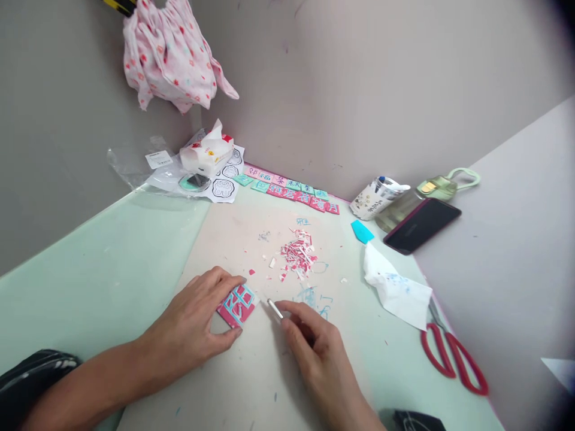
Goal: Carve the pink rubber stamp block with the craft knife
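Observation:
A small red square tile (238, 305) with a pale blue carved character lies on the beige mat (197, 383). My left hand (197, 320) grips it between thumb and fingers at its upper and lower edges. Just right of the tile, my right hand (314, 347) pinches a slim white tool (274, 309) with a thin tip, which points at the tile's right corner; whether they touch is unclear. Beyond my hands sits a pile of red and white shavings (299, 252), with a few loose chips around it.
Rows of pink, green and red character tiles (287, 190) line the back. Tissue pack (209, 152) and plastic bag (135, 170) stand back left. At right are a pen cup (375, 197), bottle (395, 209), phone (422, 226), blue piece (362, 231), stained tissue (398, 287) and red-handled scissors (453, 353).

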`<state>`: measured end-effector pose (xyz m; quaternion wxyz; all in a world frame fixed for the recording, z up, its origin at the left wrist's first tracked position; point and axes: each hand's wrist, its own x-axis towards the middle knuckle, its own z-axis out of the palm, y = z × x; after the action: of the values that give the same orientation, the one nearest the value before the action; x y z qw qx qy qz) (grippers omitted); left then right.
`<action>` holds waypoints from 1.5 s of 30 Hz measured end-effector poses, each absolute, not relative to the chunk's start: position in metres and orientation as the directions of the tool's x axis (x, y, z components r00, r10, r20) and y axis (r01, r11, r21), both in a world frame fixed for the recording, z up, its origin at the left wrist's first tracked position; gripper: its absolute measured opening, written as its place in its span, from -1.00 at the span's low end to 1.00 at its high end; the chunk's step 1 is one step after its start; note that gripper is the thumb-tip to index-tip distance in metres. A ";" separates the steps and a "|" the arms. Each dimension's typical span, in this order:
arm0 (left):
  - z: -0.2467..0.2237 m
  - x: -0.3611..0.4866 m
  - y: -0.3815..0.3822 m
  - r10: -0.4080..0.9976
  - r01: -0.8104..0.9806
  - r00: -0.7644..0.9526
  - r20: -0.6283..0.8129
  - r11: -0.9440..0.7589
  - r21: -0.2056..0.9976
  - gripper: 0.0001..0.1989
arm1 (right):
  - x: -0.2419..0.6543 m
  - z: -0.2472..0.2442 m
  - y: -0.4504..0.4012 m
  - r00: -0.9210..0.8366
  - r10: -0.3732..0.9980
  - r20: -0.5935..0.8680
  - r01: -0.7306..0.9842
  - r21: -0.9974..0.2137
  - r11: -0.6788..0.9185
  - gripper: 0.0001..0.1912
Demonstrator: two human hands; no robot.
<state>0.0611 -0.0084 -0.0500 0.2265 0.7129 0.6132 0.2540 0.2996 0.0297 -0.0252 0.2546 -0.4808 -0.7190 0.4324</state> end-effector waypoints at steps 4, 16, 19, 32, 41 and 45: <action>-0.044 0.057 -0.007 0.995 0.687 0.092 0.028 -0.083 0.722 -0.47 | 0.299 -0.030 0.026 -0.442 0.896 0.044 0.491 -0.824 0.283 -0.71; -0.029 0.059 0.012 0.937 0.732 0.322 0.133 -0.336 0.593 -0.79 | 0.297 -0.030 0.031 -0.337 0.940 0.047 0.458 -0.865 0.207 -0.72; -0.032 0.060 0.015 0.944 0.724 0.292 0.152 -0.322 0.611 -0.75 | 0.298 -0.031 0.030 -0.340 0.939 0.054 0.452 -0.866 0.214 -0.72; -0.020 0.039 0.015 0.996 0.661 -0.064 0.063 -0.005 0.751 -0.82 | 0.298 -0.034 0.029 -0.353 0.931 0.089 0.446 -0.859 0.252 -0.73; -0.027 0.060 0.016 0.999 0.700 0.033 0.027 -0.042 0.713 -0.69 | 0.296 -0.031 0.030 -0.346 0.933 0.094 0.465 -0.847 0.258 -0.73; -0.030 0.057 0.019 0.998 0.666 0.057 0.028 -0.059 0.743 -0.78 | 0.298 -0.033 0.030 -0.346 0.935 0.081 0.465 -0.850 0.246 -0.72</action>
<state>0.0573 0.0192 -0.0296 0.2871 0.6677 0.6231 0.2888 0.2977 0.0298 -0.0330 0.3083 -0.4817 -0.7266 0.3808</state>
